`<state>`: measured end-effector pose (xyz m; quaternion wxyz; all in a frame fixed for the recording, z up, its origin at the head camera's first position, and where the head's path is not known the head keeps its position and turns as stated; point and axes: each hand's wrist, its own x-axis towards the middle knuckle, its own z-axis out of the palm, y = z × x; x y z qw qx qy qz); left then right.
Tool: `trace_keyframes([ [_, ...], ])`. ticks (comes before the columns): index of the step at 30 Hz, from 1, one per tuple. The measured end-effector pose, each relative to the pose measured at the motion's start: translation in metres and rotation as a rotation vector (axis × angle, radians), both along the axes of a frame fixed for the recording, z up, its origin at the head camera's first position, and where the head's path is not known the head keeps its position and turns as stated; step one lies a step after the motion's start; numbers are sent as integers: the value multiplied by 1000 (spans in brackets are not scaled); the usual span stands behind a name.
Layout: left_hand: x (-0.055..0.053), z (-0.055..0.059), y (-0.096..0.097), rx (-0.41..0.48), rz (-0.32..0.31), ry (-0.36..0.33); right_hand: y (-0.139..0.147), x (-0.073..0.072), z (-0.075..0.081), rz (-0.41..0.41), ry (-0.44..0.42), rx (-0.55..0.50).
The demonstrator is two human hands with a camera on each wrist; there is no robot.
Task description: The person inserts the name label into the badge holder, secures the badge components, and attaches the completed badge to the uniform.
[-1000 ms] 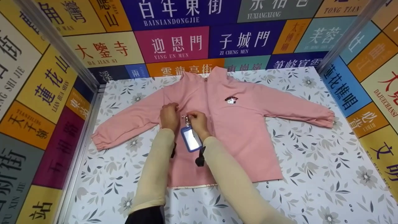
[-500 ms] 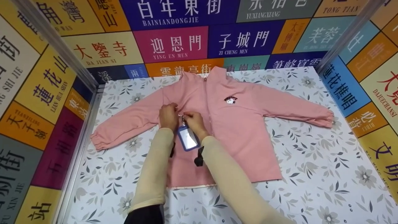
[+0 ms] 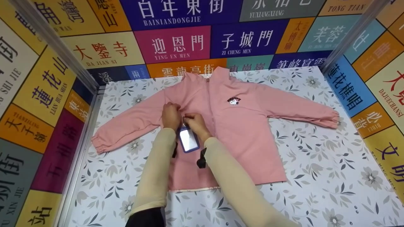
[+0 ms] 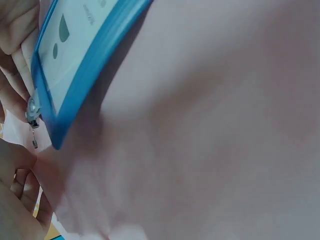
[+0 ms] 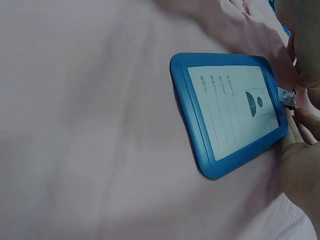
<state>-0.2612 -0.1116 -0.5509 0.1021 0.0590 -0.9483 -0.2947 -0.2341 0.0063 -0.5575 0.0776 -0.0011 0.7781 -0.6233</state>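
Observation:
A pink zip jacket (image 3: 246,142) lies spread out, front up, with its sleeves out to both sides. At the chest on its left side in the head view, my left hand (image 3: 171,116) pinches a bit of the jacket's cloth; its thumb and curled fingers show in the left wrist view. Close beside it, my right hand (image 3: 196,123) pinches the metal clip (image 5: 286,97) of a badge holder. That badge holder (image 3: 188,140) has a blue frame round a white printed card (image 5: 232,110), and hangs from the clip over the jacket front. The clip's tip is right at the pinched cloth.
A white table cover (image 3: 315,176) with grey flowers and leaves lies under the jacket. Panels of coloured signs (image 3: 173,44) stand at the back and both sides. A small shiny patch (image 3: 234,101) marks the other chest side.
My right hand has moved left towards my left hand, bringing the badge holder and its clip to the pinched cloth. My left hand has stayed nearly still.

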Motion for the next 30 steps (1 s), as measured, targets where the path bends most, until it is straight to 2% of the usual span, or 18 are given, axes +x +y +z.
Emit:
trace_keyframes([
  [7, -3, 1, -1, 7, -3, 23, -2, -2, 0, 20, 32, -36],
  [15, -6, 4, 0, 63, 19, 9, -4, -4, 0, -19, 47, -38],
  [21, -8, 7, 1, 31, -20, 21, -6, -8, 2, -30, 25, -53],
  [30, -8, 5, -2, 17, -61, 47, -5, -11, 3, 20, 22, -33],
])
